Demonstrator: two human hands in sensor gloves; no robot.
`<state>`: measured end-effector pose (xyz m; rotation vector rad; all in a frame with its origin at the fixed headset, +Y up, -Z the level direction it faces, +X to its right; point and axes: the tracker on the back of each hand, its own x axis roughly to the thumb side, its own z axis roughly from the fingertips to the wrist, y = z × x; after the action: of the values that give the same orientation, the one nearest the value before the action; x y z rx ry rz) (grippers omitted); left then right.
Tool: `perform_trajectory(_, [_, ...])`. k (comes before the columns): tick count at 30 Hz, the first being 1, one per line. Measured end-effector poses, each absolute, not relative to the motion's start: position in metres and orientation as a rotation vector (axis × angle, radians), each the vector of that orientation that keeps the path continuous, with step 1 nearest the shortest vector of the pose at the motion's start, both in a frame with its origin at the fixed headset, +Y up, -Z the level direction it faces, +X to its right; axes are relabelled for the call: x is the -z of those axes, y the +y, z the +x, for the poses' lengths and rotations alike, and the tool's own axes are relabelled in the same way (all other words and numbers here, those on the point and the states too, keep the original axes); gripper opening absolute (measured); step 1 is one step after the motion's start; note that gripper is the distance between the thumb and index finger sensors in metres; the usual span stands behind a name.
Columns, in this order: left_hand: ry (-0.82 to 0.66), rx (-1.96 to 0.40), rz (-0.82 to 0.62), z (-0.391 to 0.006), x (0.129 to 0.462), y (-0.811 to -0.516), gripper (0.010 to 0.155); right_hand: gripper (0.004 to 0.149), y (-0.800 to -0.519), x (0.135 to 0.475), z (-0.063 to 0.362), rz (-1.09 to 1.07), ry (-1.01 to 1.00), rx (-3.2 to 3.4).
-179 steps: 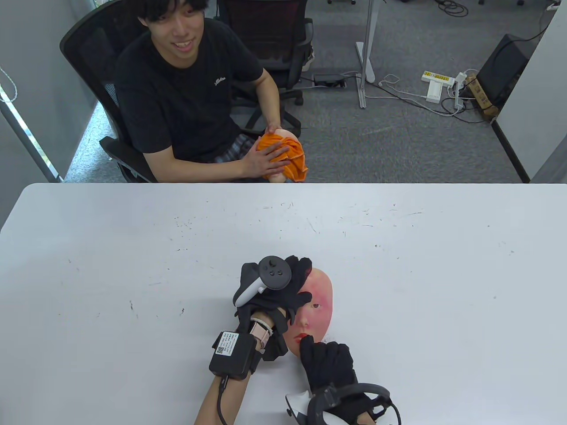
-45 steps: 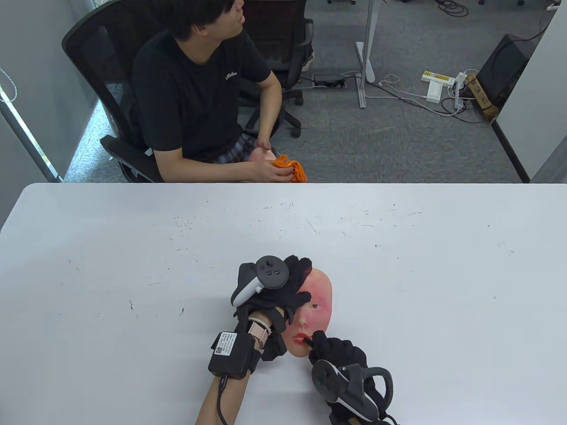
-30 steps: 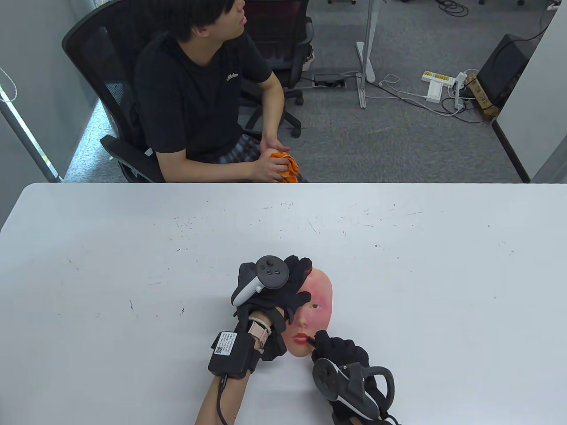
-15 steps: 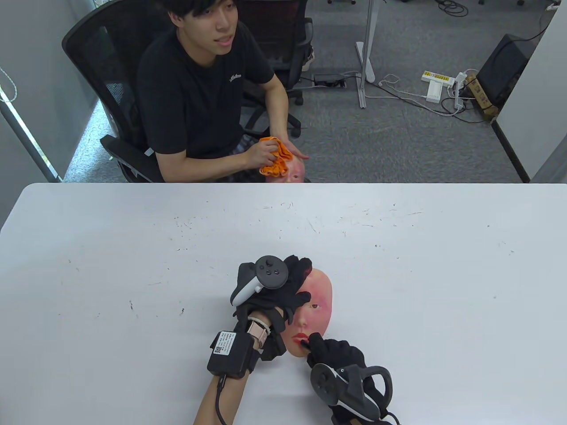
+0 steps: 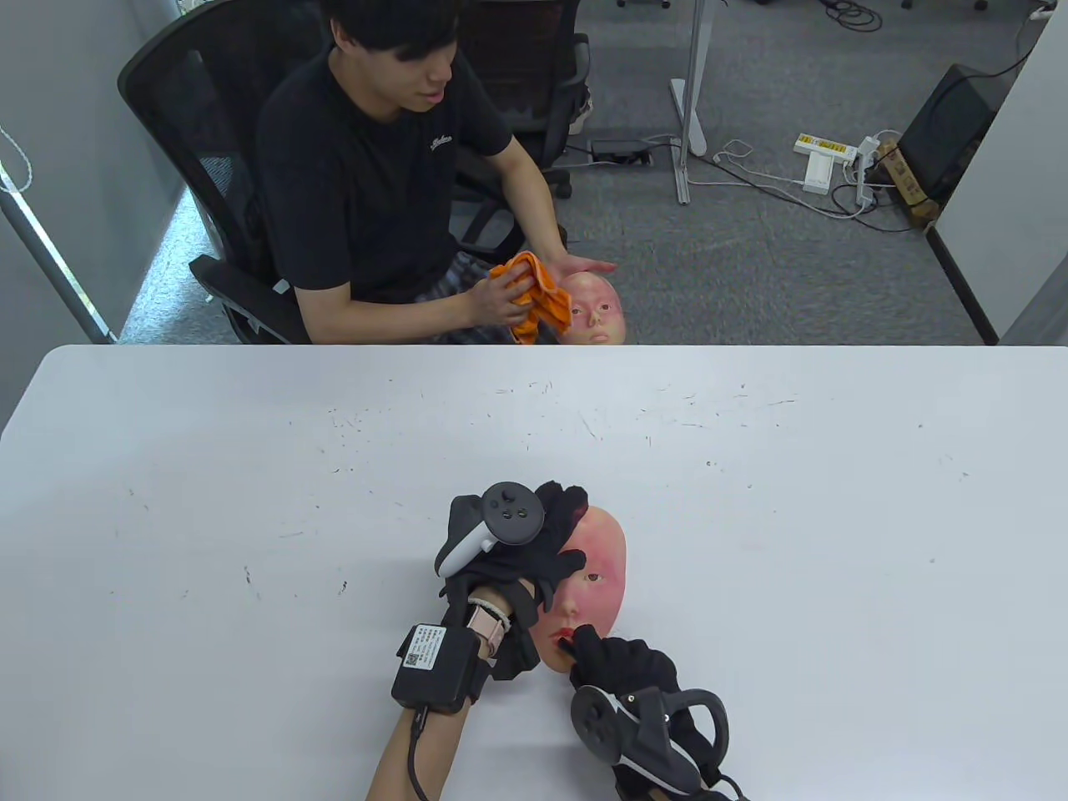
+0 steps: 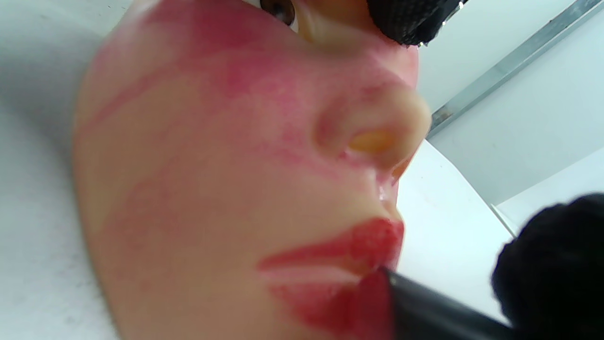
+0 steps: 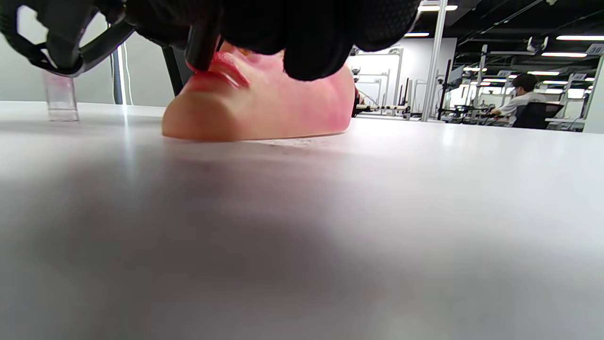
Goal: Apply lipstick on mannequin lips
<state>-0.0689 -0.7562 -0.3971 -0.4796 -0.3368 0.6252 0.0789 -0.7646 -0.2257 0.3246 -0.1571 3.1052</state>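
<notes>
A skin-coloured mannequin face [image 5: 596, 576] with red smears lies face up on the white table [image 5: 250, 467]. My left hand [image 5: 542, 542] rests on its left side and forehead and holds it still. My right hand [image 5: 622, 667] grips a black lipstick tube [image 6: 424, 307], whose tip touches the red lips [image 6: 349, 269]. In the right wrist view the tube [image 7: 202, 45] points down onto the lips [image 7: 222, 71] under my gloved fingers [image 7: 302, 42]. The face also shows close up in the left wrist view [image 6: 212, 165].
A person in a black shirt [image 5: 367, 183] sits across the table and wipes a second mannequin face [image 5: 594, 310] with an orange cloth [image 5: 534, 292]. A small clear cap [image 7: 60, 97] stands on the table in the right wrist view.
My right hand has shifted slightly left along the lips with the lipstick. My left hand has stayed put. The person opposite has raised the second face above the table edge.
</notes>
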Motion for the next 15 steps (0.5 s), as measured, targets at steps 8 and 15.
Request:
perform_trajectory(8, [-0.337,-0.629,-0.482,-0.069,0.397,-0.756,0.08,0.052,-0.765,0.224,0.084,0.317,-0.151,-3.079])
perform_trajectory(15, [-0.336,-0.627,-0.482,-0.069,0.397,-0.756,0.08,0.052,-0.765,0.224,0.081,0.29,-0.141,-3.075])
